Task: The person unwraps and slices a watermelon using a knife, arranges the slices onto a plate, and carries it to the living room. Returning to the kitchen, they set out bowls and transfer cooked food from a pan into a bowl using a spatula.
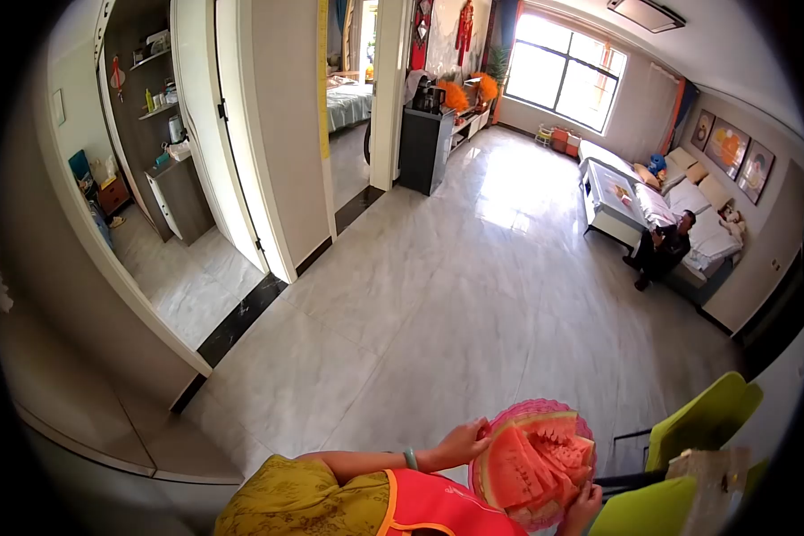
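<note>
Fingers of left hand [464,444] and right hand [582,510] clamped on opposite edges of pink basket [515,412]; watermelon slices [525,466] heaped inside. Best held level, grip even, so slices don't slide.

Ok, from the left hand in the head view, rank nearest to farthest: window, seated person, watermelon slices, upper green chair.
1. Watermelon slices, on the pink plate at the left hand
2. Upper green chair, lower right
3. Seated person, right side, farther back
4. Window, far wall
</note>
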Demonstrator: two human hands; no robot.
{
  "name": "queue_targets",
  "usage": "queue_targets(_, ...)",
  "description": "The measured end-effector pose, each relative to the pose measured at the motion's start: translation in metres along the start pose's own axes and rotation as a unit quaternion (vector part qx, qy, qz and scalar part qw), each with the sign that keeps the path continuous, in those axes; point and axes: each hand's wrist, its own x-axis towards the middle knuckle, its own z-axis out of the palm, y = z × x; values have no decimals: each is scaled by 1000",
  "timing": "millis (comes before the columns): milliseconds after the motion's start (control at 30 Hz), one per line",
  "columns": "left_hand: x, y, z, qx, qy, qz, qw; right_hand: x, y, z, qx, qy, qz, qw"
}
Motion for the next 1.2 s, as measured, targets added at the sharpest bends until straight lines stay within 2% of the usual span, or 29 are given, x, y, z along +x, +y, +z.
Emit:
queue_targets(33,29,3,-4,-4,7,-16,1000,39,13,26,-1,-2,-2,1000)
queue_targets(100,82,-6,-6,-13,23,-8,1000,117,57,90,228,35,-103,967)
queue_targets(233,195,-19,-13,-16,26,22,999,199,-3,124,253,10,-65,965)
queue_targets(267,224,-23,-11,-19,20,22,999,222,-18,130,220,20,-69,973)
queue_targets(367,315,-29,-6,-14,13,21,1000,303,-13,168,236,37,-55,970)
queue_targets(400,343,-29,-2,-14,1,21,1000,308,-65,139,52,-27,17,998)
queue_targets(433,376,-29,-1,-11,-11,21,1000,339,-62,153,52,-22,19,998)
queue_targets(500,435,-22,1,-8,-33,25,999,390,-34,183,193,53,-45,979)
queue_targets(533,463,-21,5,-5,-51,30,998,410,-46,189,221,70,-55,971)
queue_targets(633,546,-31,25,-34,-96,19,995,463,-88,189,173,86,-26,981)
queue_targets(700,608,-37,39,-36,-114,23,993,519,-87,210,209,97,-5,973)
queue_targets(767,675,-46,56,-38,-90,43,994,584,-91,229,218,78,21,972)
queue_targets(833,736,-51,73,-57,-92,34,994,649,-96,245,224,86,7,971)
queue_targets(933,820,-34,77,-76,-120,-51,989,743,-113,269,193,101,-36,975)
queue_targets(967,854,-29,78,-78,-120,-52,988,780,-125,276,191,101,-35,976)
queue_targets(1033,907,-27,76,-48,-62,-30,996,837,-149,296,201,69,-35,976)
queue_targets(1100,952,-19,69,-55,-60,-49,995,884,-175,309,188,44,-38,981)
queue_targets(1200,1039,-25,60,-44,-22,-15,999,970,-207,350,243,26,-46,969)
